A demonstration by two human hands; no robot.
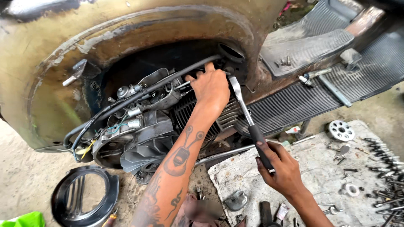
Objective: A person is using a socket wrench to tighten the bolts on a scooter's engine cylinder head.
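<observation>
Left hand [212, 86]: fingers spread, pressed on engine [151, 126] top inside body opening.
Right hand [283, 167]: clamped on ratchet [246, 115] grip; head at engine.
Slab [311, 168]: loose sockets [385, 157], washers.
Floor: round fan cover [84, 197].

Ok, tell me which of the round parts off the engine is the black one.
The black fan cover lying on the ground at lower left, with slotted vents. The other round parts, a holed disc and a small ring, are pale and lie on the slab at right.

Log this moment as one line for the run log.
left hand: on engine top | right hand: grips ratchet wrench handle | wrench head: at engine | round black cover: on ground
</observation>
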